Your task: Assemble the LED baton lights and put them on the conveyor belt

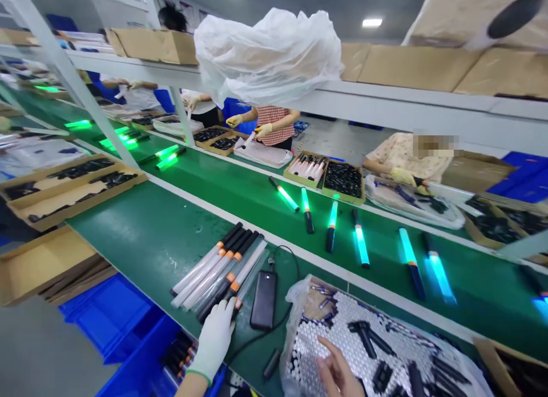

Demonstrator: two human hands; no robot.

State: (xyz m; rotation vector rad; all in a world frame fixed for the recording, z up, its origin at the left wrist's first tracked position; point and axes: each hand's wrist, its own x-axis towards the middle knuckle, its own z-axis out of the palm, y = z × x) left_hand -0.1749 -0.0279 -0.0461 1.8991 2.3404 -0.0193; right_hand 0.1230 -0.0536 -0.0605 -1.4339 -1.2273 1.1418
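My left hand, in a white glove, has its fingers closed around the black end of a stick at the near side of a row of clear tubes with black ends and orange bands. Bare, my right hand hovers over the near edge of a plastic-lined box packed with silver-ended batteries; its index finger is stretched out and no object shows in it. Loose black handles lie on the batteries. Between my hands is a black power bank with a cable.
Sticks glowing green and blue lie along the green conveyor. Across it, several people in gloves work beside trays and boxes of black parts. A shelf spans above. Blue bins stand at lower left, near cardboard trays.
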